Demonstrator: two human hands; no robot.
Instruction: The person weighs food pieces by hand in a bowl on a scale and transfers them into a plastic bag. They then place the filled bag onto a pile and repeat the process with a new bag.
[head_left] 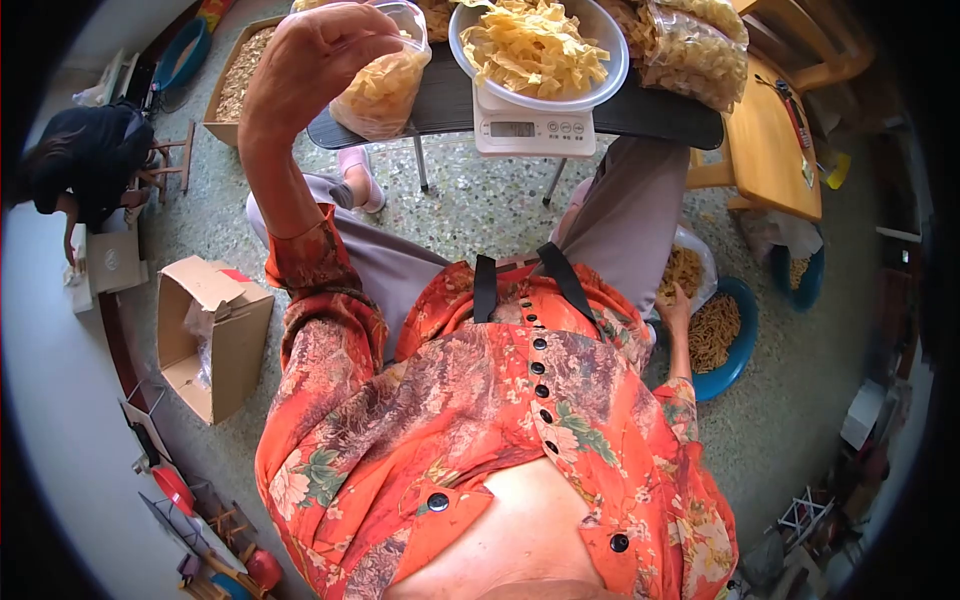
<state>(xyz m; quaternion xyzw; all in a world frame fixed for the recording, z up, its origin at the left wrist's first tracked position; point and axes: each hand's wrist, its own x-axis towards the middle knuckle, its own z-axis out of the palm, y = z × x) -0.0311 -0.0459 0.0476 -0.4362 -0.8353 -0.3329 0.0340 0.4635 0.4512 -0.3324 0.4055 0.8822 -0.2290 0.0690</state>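
Observation:
My left hand [325, 58] is raised at the upper left, its fingers curled together at the rim of a clear plastic bag [380, 95] of pale yellow dried pieces. The bag stands on a dark table [655, 118]. Beside it, a white bowl [618, 70] heaped with yellow dried strips [535, 48] sits on a white scale [535, 130] with a lit display. Low at the right, my right hand [677, 308] reaches into an open clear bag [704, 262] of yellow pieces; its fingertips are hidden among them.
Filled bags [695, 60] lie at the table's right end. A wooden chair [765, 150] stands beyond. Blue basins [738, 375] rest on the floor at right. At left are an open cardboard box [215, 335], a box of flakes [240, 85] and a bent-over person [90, 155].

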